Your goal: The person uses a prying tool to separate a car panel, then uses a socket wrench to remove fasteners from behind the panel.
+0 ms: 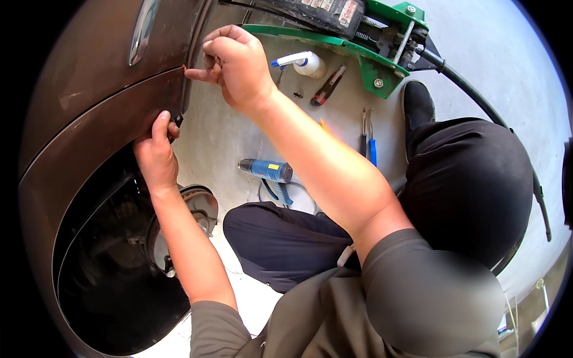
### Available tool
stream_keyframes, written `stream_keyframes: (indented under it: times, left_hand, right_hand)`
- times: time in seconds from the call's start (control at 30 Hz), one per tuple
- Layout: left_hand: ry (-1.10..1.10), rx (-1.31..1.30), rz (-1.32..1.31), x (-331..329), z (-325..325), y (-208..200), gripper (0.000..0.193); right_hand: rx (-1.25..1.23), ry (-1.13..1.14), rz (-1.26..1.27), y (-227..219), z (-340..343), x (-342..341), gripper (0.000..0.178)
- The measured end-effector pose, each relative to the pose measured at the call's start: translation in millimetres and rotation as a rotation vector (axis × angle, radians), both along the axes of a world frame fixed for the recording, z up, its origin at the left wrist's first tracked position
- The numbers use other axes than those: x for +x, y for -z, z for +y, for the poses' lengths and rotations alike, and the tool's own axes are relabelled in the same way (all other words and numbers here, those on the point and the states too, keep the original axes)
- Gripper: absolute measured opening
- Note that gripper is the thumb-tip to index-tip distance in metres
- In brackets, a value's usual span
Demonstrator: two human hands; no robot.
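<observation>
My left hand (156, 156) grips the lower edge of a brown car body panel (113, 125) beside the open wheel arch (113, 268). Its thumb lies on the outer face and the other fingers curl behind the edge, partly hidden. Farther up, my right hand (236, 68) is closed, with thumb and forefinger pinched together. Its little finger sticks out to the left and reaches the panel's end, close to the seam. Whatever sits in the pinch, if anything, is too small or hidden to make out.
A green floor jack (382, 71) stands at the far right. On the floor lie a spray bottle (307, 64), a utility knife (328, 85), a blue-handled hand tool (373, 150), a black-handled one (363, 143) and a blue heat gun (265, 170). A brake disc (203, 206) shows near my left forearm.
</observation>
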State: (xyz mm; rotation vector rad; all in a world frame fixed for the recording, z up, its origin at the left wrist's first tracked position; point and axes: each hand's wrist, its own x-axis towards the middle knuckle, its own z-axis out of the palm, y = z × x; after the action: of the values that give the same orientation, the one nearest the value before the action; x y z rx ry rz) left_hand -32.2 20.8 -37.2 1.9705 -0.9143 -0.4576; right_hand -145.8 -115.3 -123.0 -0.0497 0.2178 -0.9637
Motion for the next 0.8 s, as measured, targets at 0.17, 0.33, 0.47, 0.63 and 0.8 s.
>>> stream_keyframes:
  times: [0.17,0.33,0.47,0.63,0.8]
  left_hand:
    - [0.077,0.013,0.096,-2.8,-5.4,3.3,0.004]
    - [0.094,0.043,0.061,9.9,-1.8,10.6,0.004]
    - [0.141,0.027,-0.023,3.1,-6.0,12.4,0.002]
    - [0.144,0.005,-0.041,11.6,-2.9,18.3,0.007]
    - [0.119,-0.034,0.009,10.1,-3.4,19.2,0.003]
  right_hand:
    - [-0.074,-0.079,0.061,-11.2,1.8,-6.5,0.010]
    - [-0.058,-0.021,0.035,-12.6,5.3,-7.0,0.009]
    - [0.123,0.340,0.021,-5.2,0.7,-1.1,0.010]
    - [0.067,0.251,0.012,1.2,8.8,5.7,0.008]
    - [-0.034,0.146,0.039,-0.5,3.8,4.6,0.010]
